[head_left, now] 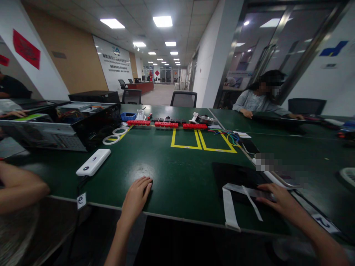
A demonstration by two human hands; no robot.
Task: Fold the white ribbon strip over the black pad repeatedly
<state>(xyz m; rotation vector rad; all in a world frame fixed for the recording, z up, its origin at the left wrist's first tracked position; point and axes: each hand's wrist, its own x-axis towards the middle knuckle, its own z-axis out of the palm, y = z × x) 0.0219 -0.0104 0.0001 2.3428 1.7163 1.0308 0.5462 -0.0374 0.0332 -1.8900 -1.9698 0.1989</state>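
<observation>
My left hand (137,194) lies palm down near the front edge of the green table (166,173), fingers stretched forward and close together. No object shows in it, though its underside is hidden. On the right, my right hand (277,201) pinches one end of a flat, whitish ribbon cable (230,210) between thumb and fingers. The cable runs left from the hand, folds at a corner and drops towards the table edge. A thin white strip (253,204) branches off beside it. Beneath them is a black mat (220,173).
At left stand an opened computer case (102,127) and a white power bank (94,162). White rings (111,139), red strips (166,124), yellow tape outlines (185,147) and coloured wires (233,138) lie farther back. One person's arm (19,184) is close at left; another person (260,96) sits across.
</observation>
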